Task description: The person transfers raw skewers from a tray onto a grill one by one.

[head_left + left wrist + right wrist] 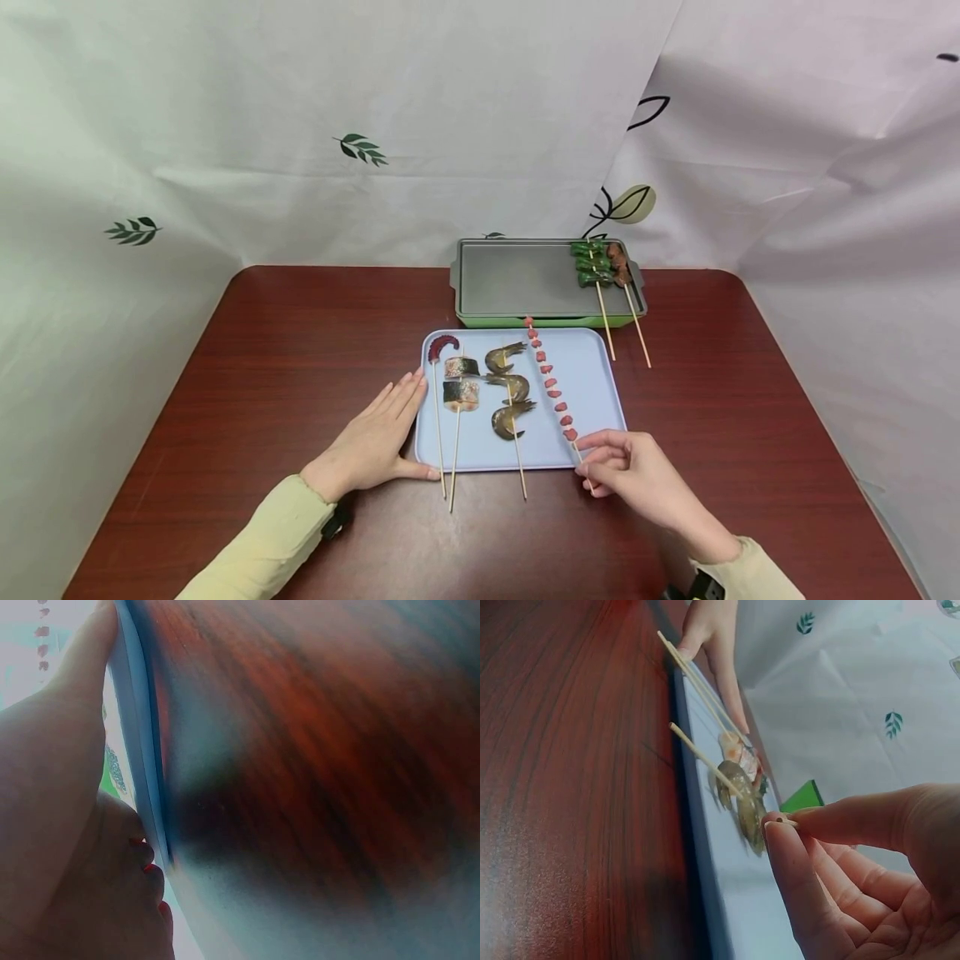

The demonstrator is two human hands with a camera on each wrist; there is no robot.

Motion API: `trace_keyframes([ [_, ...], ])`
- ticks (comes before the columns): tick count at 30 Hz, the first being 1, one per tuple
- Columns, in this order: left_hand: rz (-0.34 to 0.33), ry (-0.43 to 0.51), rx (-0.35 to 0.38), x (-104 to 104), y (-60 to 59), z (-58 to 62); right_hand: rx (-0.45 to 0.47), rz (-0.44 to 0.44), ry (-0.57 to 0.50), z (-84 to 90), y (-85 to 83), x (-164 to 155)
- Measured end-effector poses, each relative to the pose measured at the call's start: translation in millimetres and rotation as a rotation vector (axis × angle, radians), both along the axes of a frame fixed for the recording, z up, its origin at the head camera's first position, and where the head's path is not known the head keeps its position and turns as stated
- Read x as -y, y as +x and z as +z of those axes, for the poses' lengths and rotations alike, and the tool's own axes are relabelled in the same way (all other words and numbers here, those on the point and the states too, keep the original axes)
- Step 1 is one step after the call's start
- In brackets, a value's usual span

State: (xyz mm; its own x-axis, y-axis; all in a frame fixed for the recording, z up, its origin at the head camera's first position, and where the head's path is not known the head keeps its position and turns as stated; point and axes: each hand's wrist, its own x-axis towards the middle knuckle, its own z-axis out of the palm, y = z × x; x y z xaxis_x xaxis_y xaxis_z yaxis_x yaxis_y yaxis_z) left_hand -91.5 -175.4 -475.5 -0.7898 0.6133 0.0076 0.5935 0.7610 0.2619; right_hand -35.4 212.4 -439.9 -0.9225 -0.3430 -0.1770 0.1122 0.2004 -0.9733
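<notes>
A light blue tray (592, 375) lies mid-table with four skewers on it: octopus (442, 346), fish rolls (461, 392), shrimp (510, 400) and a long skewer of small pink pieces (551, 387). My right hand (588, 460) pinches the near end of the pink skewer's stick at the tray's front right corner; the right wrist view shows my thumb and forefinger (780, 825) closed on the stick end. My left hand (393, 421) lies flat on the table with straight fingers against the tray's left edge (139, 750), thumb along its front edge.
A green grill pan (525, 283) with a grey plate stands behind the tray. On its right side lie a green pepper skewer (591, 262) and a brown meat skewer (619, 265), sticks overhanging. The table (262, 358) is dark red wood, and white curtains surround it.
</notes>
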Motion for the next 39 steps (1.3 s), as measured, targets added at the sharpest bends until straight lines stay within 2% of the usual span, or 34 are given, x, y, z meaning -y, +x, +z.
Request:
trace_keyframes([
  [6,-0.002,0.000,-0.005,0,-1.1,1.2,-0.054,0.001,0.009,7.9,-2.3,1],
  [11,-0.001,-0.001,-0.002,0,-1.5,1.5,-0.104,-0.034,0.036,18.4,-10.5,3],
  [26,-0.001,-0.006,0.004,-1,0.2,2.0,-0.249,-0.187,0.195,59.9,-54.1,-5],
  [32,0.002,-0.009,0.008,0,0.4,1.8,-0.197,-0.215,0.175,66.1,-83.3,-12],
  [39,0.009,-0.006,0.021,0,1.3,1.8,-0.094,-0.191,0.153,63.0,-115.7,-19],
])
